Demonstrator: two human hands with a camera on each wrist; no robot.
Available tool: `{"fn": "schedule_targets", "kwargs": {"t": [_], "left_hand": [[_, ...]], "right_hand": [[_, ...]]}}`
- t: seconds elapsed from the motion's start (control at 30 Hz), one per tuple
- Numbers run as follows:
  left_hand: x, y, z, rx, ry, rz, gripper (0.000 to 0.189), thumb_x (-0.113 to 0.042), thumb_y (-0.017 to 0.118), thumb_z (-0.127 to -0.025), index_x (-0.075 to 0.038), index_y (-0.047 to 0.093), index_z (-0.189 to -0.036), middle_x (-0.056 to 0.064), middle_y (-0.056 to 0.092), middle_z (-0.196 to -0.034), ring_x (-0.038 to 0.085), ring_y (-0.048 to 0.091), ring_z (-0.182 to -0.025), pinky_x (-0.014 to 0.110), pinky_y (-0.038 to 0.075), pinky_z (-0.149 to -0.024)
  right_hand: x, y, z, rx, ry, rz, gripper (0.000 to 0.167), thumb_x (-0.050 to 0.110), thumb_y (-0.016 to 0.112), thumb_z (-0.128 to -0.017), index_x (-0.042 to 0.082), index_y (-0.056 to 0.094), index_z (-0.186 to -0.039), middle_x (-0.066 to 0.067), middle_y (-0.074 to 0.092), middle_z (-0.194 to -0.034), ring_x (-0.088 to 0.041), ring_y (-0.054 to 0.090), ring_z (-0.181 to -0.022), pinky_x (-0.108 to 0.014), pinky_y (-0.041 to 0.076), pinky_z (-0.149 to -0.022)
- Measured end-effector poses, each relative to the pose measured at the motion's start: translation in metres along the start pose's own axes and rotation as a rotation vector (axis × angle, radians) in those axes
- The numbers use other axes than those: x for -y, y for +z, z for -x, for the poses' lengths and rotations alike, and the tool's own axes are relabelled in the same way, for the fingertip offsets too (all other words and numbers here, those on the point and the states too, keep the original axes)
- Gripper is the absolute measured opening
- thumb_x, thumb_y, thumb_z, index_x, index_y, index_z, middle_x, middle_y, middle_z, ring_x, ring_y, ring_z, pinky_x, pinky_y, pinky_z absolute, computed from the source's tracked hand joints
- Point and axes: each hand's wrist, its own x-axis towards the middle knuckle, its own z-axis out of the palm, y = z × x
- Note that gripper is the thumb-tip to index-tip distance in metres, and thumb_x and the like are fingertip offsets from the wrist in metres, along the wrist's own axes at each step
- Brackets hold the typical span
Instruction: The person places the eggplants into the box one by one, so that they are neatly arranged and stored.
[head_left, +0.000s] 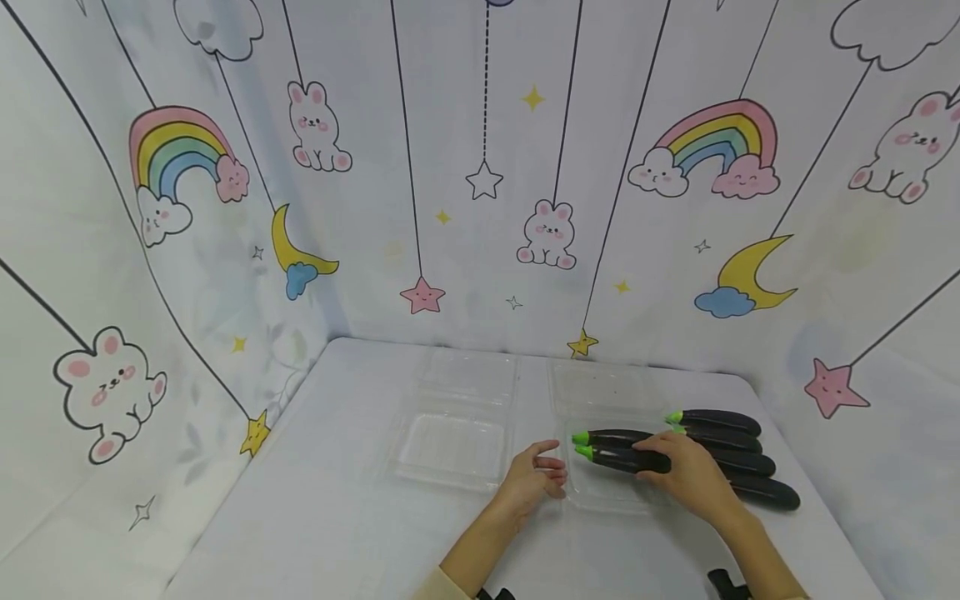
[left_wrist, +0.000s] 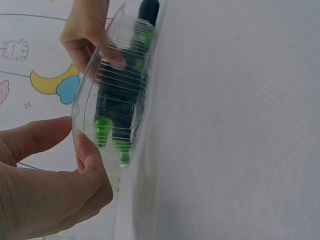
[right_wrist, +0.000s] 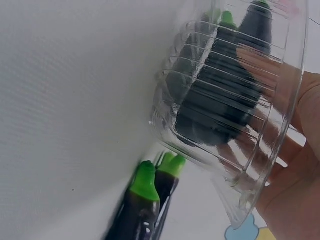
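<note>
Two long dark eggplants (head_left: 611, 458) with bright green stem ends lie side by side at the clear plastic box (head_left: 600, 500). My right hand (head_left: 686, 471) reaches over the box from the right and grips the nearer eggplant, its fingers seen through the ribbed wall (right_wrist: 250, 150) in the right wrist view. At the box's left side is my left hand (head_left: 528, 483), fingers loosely bent and apart. In the left wrist view, its fingertips (left_wrist: 87, 150) are right at the box's rim. Several more eggplants (head_left: 765, 492) lie to the right, partly behind my right hand.
Behind the box lies its open lid (head_left: 607, 387). A second clear box (head_left: 450, 446) with its lid (head_left: 468, 375) spread open is on the left of the white table (head_left: 315, 508). Printed cloth walls (head_left: 480, 250) enclose the table's back and sides.
</note>
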Motion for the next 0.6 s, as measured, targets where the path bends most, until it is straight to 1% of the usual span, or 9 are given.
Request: {"fn": "schedule_targets", "kwargs": {"t": [0.23,0.6], "left_hand": [[0.0005,0.0003,-0.0006,-0.003,-0.004,0.003,0.084,0.029,0.066,-0.068,0.002,0.053,-0.147,0.016,0.064,-0.109,0.018,0.068,-0.092,0.035,0.062,-0.088],[0.0021,0.0016,-0.0026,-0.012,0.003,0.013,0.083,0.029,0.065,-0.068,0.003,0.054,-0.146,0.016,0.064,-0.107,0.018,0.068,-0.09,0.031,0.062,-0.083]], "right_hand": [[-0.0004,0.0041,-0.0003,0.002,0.007,0.008,0.048,0.021,0.098,-0.07,0.019,0.08,-0.113,-0.003,0.074,-0.113,-0.035,0.068,-0.11,-0.058,0.055,-0.095],[-0.0015,0.0088,-0.0016,0.003,0.007,0.041,0.046,0.023,0.098,-0.07,0.018,0.08,-0.112,-0.005,0.074,-0.112,-0.036,0.068,-0.11,-0.059,0.055,-0.093]]}}
